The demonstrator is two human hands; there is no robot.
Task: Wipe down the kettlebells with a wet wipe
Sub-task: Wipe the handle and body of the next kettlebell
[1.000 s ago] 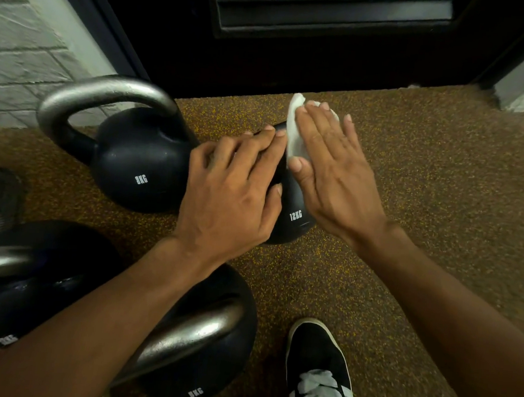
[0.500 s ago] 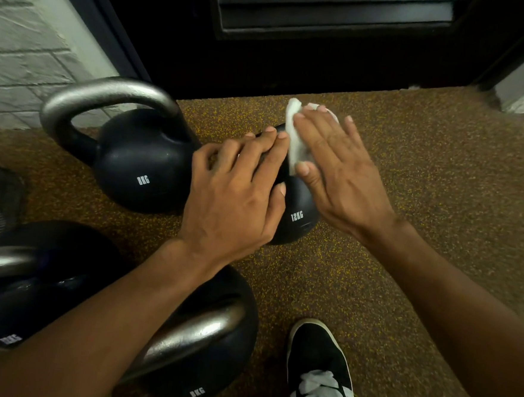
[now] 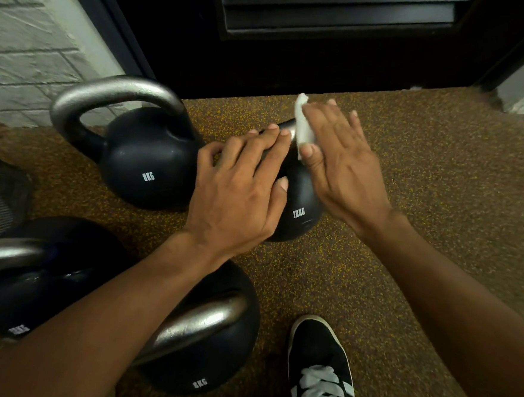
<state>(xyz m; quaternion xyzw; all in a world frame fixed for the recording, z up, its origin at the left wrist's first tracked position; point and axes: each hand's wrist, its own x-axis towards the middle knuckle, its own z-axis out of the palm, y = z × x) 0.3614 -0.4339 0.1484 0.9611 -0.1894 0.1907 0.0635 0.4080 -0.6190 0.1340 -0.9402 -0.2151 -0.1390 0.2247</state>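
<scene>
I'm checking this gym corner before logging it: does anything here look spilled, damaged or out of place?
Nothing stands out. The 12KG kettlebell stands on the floor under the left hand, the right hand pressing the wet wipe to its handle. No spill or damage shows.

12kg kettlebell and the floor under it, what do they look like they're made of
12kg kettlebell: the body looks like cast metal under a matte black coating, with a dull sheen and white printed lettering. Its handle seems to be bare grey metal, though only a sliver shows. Floor: probably rubber gym matting, dark brown with yellow flecks and a grainy surface.
</scene>
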